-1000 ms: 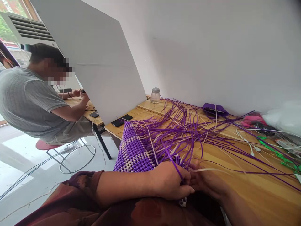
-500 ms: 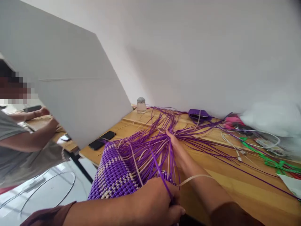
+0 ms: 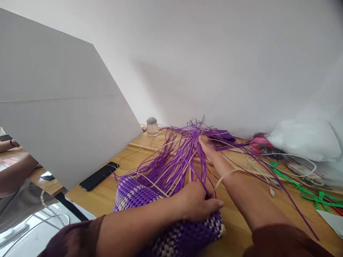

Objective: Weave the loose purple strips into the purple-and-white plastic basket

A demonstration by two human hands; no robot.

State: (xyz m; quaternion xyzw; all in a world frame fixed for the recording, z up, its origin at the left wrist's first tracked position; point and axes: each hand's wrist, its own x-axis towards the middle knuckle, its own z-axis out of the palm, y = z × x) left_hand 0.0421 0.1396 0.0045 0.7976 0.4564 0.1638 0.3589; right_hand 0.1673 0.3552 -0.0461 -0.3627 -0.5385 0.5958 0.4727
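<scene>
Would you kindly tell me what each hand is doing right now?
Left hand: closed, gripping the woven purple piece where the loose strips begin.
Right hand: open, fingers stretched out among the loose purple strips; no grip that can be seen.

A purple-and-white woven basket [image 3: 160, 214] lies on its side, loose purple strands [image 3: 182, 157] fanning upward.

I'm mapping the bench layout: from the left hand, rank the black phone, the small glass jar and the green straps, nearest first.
Measured from the left hand:
1. Black phone, on its left side near the divider.
2. Small glass jar, far back by the wall.
3. Green straps, far right.
</scene>
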